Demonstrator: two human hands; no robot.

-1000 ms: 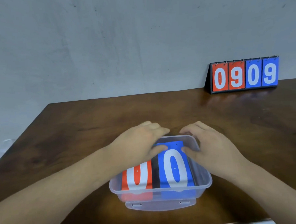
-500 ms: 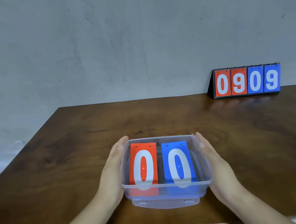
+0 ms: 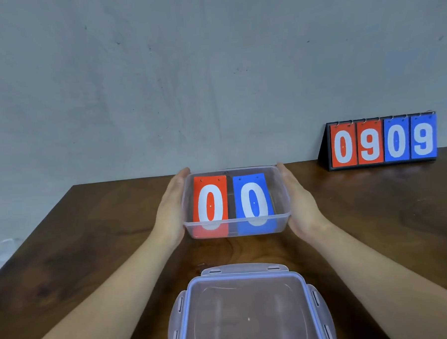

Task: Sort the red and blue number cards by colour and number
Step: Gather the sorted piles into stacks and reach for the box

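Red card (image 3: 210, 203) and blue card (image 3: 254, 201), both showing 0, lie side by side in the box (image 3: 233, 220), red on the left. The sorting looks done, though whatever lies beneath them is hidden. Your left hand (image 3: 171, 213) and right hand (image 3: 300, 206) press flat, fingers straight, against the box's sides. Its lid (image 3: 248, 310) lies off, nearer you than the box, so closing probably remains. A scoreboard (image 3: 382, 141) stands beyond the box, to its right.

Red 0 card (image 3: 210, 205), blue 0 card (image 3: 253, 203) side by side, flat.
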